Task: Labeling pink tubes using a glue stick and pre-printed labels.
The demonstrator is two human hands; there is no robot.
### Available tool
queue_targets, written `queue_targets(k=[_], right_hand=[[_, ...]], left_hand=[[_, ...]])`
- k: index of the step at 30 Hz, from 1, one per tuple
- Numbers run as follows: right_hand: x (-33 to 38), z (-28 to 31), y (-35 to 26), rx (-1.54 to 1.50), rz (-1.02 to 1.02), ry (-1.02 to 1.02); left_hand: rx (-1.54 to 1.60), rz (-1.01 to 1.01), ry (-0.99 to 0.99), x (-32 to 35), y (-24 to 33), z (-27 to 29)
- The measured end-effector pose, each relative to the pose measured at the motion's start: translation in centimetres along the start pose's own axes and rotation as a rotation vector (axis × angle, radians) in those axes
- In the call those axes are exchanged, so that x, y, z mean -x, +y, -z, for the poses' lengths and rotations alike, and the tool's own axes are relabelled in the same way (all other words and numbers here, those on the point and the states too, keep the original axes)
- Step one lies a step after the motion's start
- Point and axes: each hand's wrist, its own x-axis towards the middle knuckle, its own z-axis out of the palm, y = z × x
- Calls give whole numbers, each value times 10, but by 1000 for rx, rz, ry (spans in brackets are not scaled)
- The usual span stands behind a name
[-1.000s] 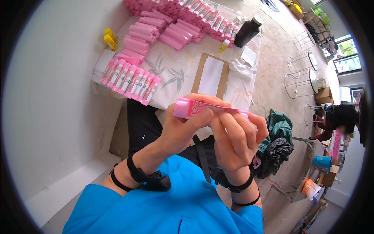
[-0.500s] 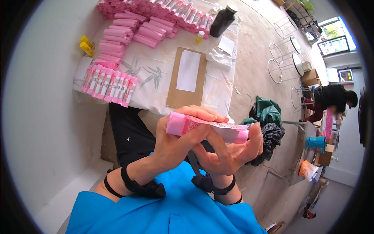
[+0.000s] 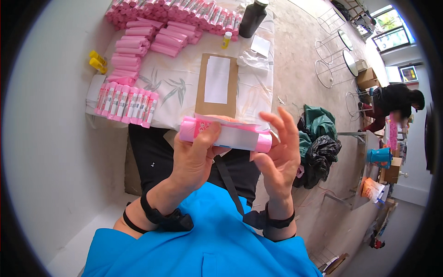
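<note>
Head view: pink roll point(image 3: 226, 135) held level at chest height, above the lap and clear of the surface point(image 3: 184, 83). Left hand point(image 3: 196, 157) clenched round the roll's left end, thumb pressed over the top, apparently to keep the wrap from springing loose. Right hand point(image 3: 277, 154) released, fingers point(image 3: 281, 124) spread and raised, only the thumb side touching the roll's right end, as if steadying it from below. Thin flap of wrap standing up along the roll's upper edge, not yet lying flat.

On the surface: 1 row of finished rolls point(image 3: 127, 104) lined side by side at the near left edge, labels up, probably so laid for counting. More rolls point(image 3: 147, 39) stacked in heaps toward the far left corner and along the far edge. Brown card point(image 3: 217, 85) with a white sheet on it near the middle, just beyond the held roll. Dark bottle point(image 3: 253, 18) upright at the far edge, small yellow bottle point(image 3: 226, 40) beside it. 2 yellow pieces point(image 3: 97, 62) at the left edge.

Off to the right, on the floor, a dark green heap point(image 3: 318, 138); farther right, another person point(image 3: 394, 101), well apart.
</note>
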Motion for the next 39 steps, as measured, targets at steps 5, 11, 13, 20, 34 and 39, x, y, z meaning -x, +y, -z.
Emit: queue_targets(k=[5, 11, 13, 20, 34, 39], right_hand=[[2, 2, 9, 13, 27, -61], [3, 6, 7, 72, 26, -46], [2, 6, 9, 75, 29, -43], [1, 5, 10, 22, -43, -54], [1, -37, 23, 1297, 911, 42], [3, -45, 22, 1398, 927, 84]], left_hand=[[-9, -2, 24, 2, 4, -5], [16, 19, 20, 3, 2, -7], [16, 19, 0, 3, 2, -6], [43, 12, 40, 4, 4, -4], [6, -112, 116, 2, -3, -3], [-54, -214, 73, -1, 3, -8]])
